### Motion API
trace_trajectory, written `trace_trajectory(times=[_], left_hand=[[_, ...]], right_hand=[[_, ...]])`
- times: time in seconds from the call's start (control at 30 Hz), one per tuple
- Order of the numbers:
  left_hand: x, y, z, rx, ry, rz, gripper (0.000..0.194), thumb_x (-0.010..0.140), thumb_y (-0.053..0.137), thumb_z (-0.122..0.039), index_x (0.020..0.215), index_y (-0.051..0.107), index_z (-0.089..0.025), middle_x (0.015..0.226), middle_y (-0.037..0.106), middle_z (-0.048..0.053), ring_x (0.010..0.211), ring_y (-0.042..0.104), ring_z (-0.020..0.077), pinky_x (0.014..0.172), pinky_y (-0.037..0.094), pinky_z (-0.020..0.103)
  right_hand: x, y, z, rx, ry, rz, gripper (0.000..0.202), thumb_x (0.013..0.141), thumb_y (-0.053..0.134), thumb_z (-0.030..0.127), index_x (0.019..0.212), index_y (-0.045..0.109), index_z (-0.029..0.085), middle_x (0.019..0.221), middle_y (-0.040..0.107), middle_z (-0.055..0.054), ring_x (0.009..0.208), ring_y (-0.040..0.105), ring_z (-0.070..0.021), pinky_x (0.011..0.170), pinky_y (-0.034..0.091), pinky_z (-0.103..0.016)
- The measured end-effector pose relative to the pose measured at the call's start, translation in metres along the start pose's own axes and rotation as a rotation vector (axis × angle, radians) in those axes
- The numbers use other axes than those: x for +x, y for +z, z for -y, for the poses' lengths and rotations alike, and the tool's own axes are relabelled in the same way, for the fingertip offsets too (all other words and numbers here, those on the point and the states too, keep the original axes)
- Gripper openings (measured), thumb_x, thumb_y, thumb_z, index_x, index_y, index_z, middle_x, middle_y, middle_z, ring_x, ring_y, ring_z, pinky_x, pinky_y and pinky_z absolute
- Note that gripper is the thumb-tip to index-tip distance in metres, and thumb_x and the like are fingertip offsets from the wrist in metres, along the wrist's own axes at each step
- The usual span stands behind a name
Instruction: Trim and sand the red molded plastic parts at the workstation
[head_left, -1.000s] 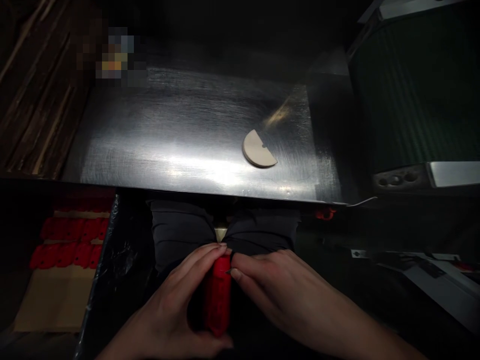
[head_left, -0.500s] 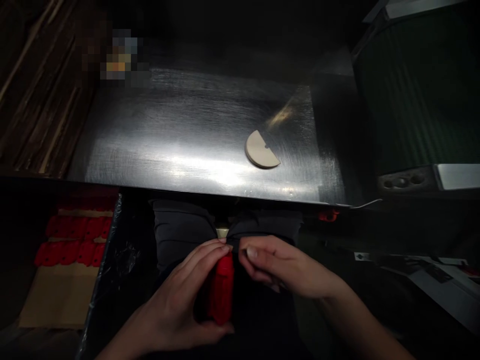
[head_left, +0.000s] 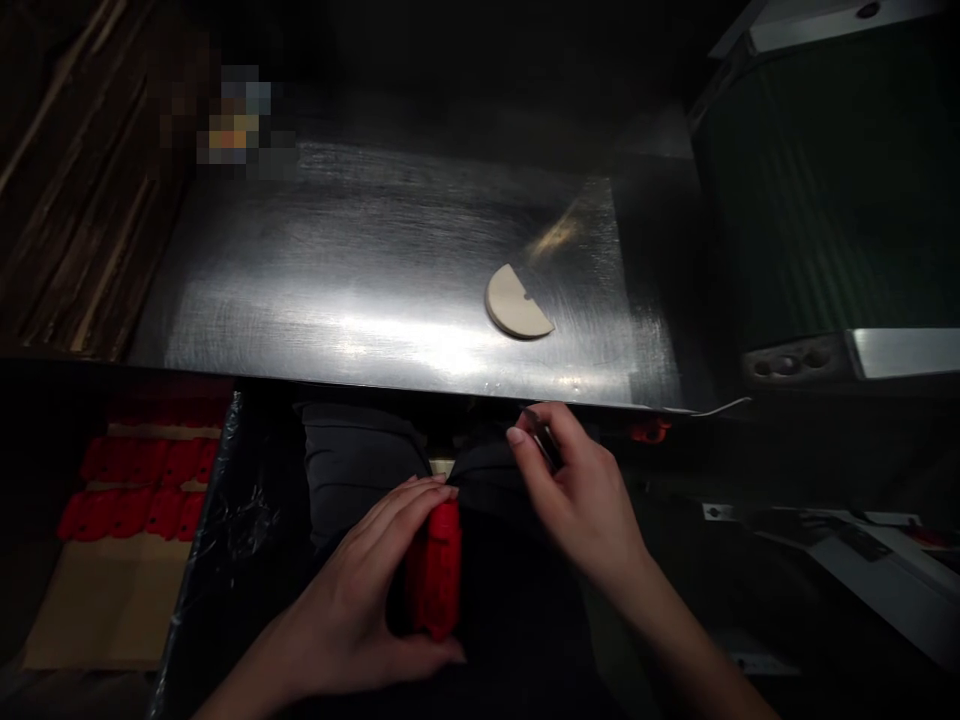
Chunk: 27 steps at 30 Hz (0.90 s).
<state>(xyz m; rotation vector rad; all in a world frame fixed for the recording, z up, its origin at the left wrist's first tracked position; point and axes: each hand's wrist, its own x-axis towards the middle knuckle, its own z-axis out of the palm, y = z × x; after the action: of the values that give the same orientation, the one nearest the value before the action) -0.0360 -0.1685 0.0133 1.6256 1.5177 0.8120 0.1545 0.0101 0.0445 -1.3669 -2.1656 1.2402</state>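
Observation:
My left hand (head_left: 349, 595) grips a red plastic part (head_left: 444, 570) over my lap, with the thumb under its lower end and the fingers at its top. The part stands on edge, and its left side is in shadow. To the right and a little higher, my right hand (head_left: 589, 500) is closed around a slim dark tool (head_left: 543, 436); too little of it shows to tell its kind. The two hands are apart. Beyond them, a pale half-round disc (head_left: 517, 305) with a small notch in its straight edge lies on the metal tabletop (head_left: 337, 240).
At the lower left, rows of red parts (head_left: 139, 465) lie with brown cardboard (head_left: 105, 600) in a container lined with dark plastic film (head_left: 240, 540). Dark, worn boards (head_left: 82, 190) stand at the upper left. A green belt conveyor (head_left: 832, 190) occupies the right side.
My right hand has moved up and to the right, away from the red part, and the dark tool in it now shows. My left hand holds the red part nearly as before.

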Motion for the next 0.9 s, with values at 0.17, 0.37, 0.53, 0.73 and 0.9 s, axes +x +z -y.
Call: trace_trajectory(times=[0.17, 0.37, 0.53, 0.73, 0.9], left_hand=[[-0.003, 0.001, 0.002, -0.118, -0.090, 0.010, 0.122, 0.076, 0.097, -0.047, 0.169, 0.019, -0.043, 0.169, 0.046, 0.012, 0.155, 0.047, 0.0402, 0.127, 0.044, 0.060], [-0.005, 0.012, 0.006, -0.859, -0.283, -0.273, 0.122, 0.053, 0.103, -0.066, 0.156, 0.044, -0.039, 0.170, 0.045, 0.015, 0.151, 0.050, 0.0457, 0.125, 0.046, 0.059], [0.003, 0.013, 0.014, -1.159, -0.247, -0.492, 0.116, 0.051, 0.095, -0.080, 0.150, 0.055, -0.036, 0.170, 0.047, 0.014, 0.153, 0.048, 0.0467, 0.128, 0.040, 0.062], [0.027, -0.013, 0.021, -1.086, -0.226, -0.590, 0.085, 0.071, 0.090, -0.074, 0.141, 0.066, -0.032, 0.162, 0.057, 0.015, 0.145, 0.059, 0.0425, 0.117, 0.055, 0.056], [0.065, -0.042, 0.006, -1.065, -0.141, -0.632, 0.090, 0.073, 0.097, -0.056, 0.147, 0.060, -0.023, 0.167, 0.050, 0.018, 0.150, 0.054, 0.0403, 0.122, 0.052, 0.047]], right_hand=[[0.003, 0.000, -0.004, 0.043, -0.121, 0.065, 0.016, 0.110, 0.049, 0.028, 0.121, 0.061, 0.027, 0.112, 0.066, -0.001, 0.100, 0.067, -0.0148, 0.083, 0.049, -0.025], [-0.002, -0.004, -0.014, 0.101, 0.077, 0.196, 0.029, 0.114, 0.045, 0.050, 0.128, 0.063, 0.032, 0.087, 0.064, 0.004, 0.076, 0.062, -0.0148, 0.070, 0.047, -0.027], [0.000, -0.013, -0.025, 0.034, 0.032, 0.043, 0.044, 0.113, 0.044, 0.056, 0.142, 0.065, 0.032, 0.122, 0.068, -0.005, 0.113, 0.067, -0.0224, 0.101, 0.052, -0.036], [0.058, -0.049, -0.040, -0.323, -0.081, -0.329, 0.051, 0.110, 0.044, 0.043, 0.149, 0.063, 0.017, 0.128, 0.065, -0.016, 0.119, 0.066, -0.0315, 0.099, 0.057, -0.044], [0.112, -0.067, -0.044, -0.607, -0.121, -0.354, 0.047, 0.104, 0.050, 0.033, 0.138, 0.069, 0.007, 0.138, 0.061, -0.025, 0.124, 0.061, -0.0415, 0.106, 0.053, -0.057]])
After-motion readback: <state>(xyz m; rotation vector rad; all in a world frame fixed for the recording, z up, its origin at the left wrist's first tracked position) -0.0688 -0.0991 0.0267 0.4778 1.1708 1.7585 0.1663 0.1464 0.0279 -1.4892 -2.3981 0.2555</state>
